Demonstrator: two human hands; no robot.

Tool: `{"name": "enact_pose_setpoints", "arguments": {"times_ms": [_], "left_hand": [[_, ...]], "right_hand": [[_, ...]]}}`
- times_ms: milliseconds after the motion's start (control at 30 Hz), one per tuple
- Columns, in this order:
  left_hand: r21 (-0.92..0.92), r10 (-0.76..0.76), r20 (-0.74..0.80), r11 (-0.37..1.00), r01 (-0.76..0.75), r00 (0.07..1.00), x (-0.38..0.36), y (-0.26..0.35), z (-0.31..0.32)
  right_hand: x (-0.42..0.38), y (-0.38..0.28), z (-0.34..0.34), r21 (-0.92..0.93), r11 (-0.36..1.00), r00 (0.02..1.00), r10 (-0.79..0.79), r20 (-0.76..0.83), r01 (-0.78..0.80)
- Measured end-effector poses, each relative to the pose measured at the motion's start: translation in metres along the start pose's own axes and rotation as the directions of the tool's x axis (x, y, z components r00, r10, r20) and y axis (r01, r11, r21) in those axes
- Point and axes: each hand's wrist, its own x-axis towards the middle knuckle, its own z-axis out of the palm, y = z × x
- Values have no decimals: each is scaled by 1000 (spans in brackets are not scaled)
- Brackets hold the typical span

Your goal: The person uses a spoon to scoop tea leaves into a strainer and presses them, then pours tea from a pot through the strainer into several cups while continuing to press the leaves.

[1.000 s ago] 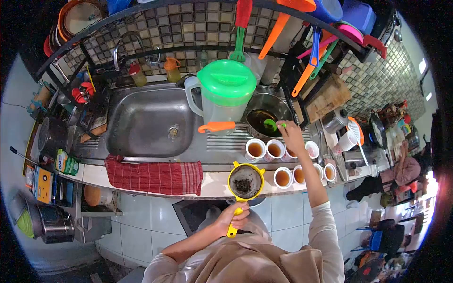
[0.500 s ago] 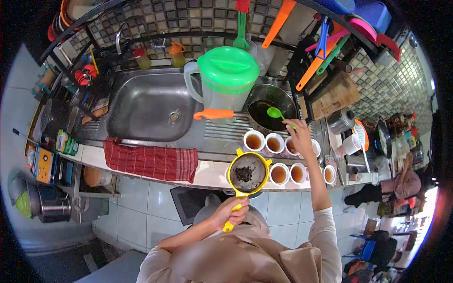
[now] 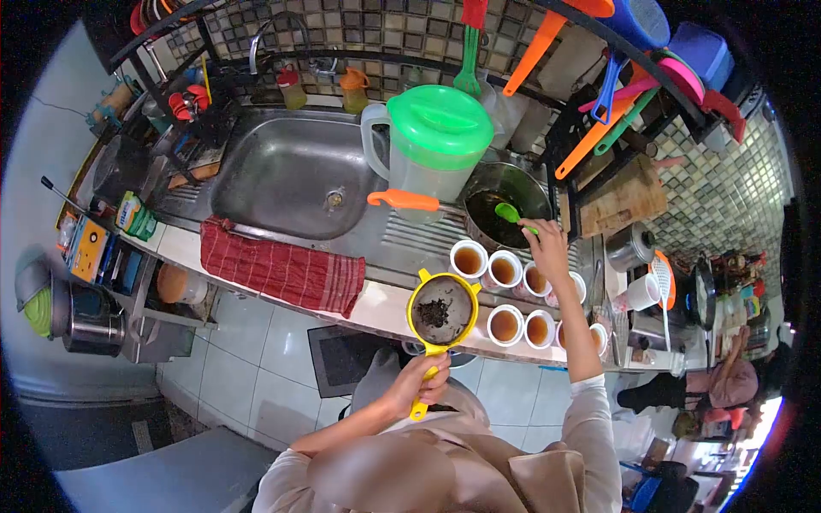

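Note:
My left hand [image 3: 419,382] is wrapped around the handle of a yellow-rimmed strainer [image 3: 458,297], held level near the counter's front edge. Dark wet tea leaves [image 3: 434,314] lie in its mesh. In my right hand [image 3: 547,246] is the handle of a bright green spoon [image 3: 507,211], whose bowl is inside a metal pot [image 3: 532,185] with dark liquid. White cups stand in two rows below the pot, several with brown tea, such as a back-row cup [image 3: 469,259] and a front-row cup [image 3: 505,326]. My right forearm partly covers the cups on the right.
A clear pitcher with a green lid [image 3: 440,128] stands left of the pot, an orange-handled utensil [image 3: 404,200] before it. Further left are the sink [image 3: 282,184] and a red cloth [image 3: 278,269] over the counter edge. Utensils hang above. Another person [image 3: 731,376] is at far right.
The view has tilted and shifted, so the counter appears moved. Both hands keep their holds; the strainer sits slightly further from the front cups, and the spoon stays in the pot.

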Motion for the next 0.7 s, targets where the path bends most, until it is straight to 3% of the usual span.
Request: {"name": "enact_pose_setpoints", "arguments": {"times_ms": [267,333,467,600,667,700], "left_hand": [[-40,-33,-31,999,32,999,-7,-5,-3],[-35,-48,-43,998,47,998,-9,-1,-4],[-138,-151,32,978,154,988,-4,4,-18],[-128,-193,91,971,204,977,-3,10,-29],[-148,-205,98,965,218,974,-3,10,-32],[-164,-196,104,964,211,975,-2,13,-33]], "right_hand": [[6,8,11,144,987,985,89,-147,-68],[8,11,17,494,862,935,264,-238,-118],[6,5,7,471,876,907,280,-315,-107],[-1,14,11,239,971,963,74,-260,-10],[-11,8,9,215,973,969,134,-207,-89],[-13,5,9,312,939,956,215,-199,-146]]}}
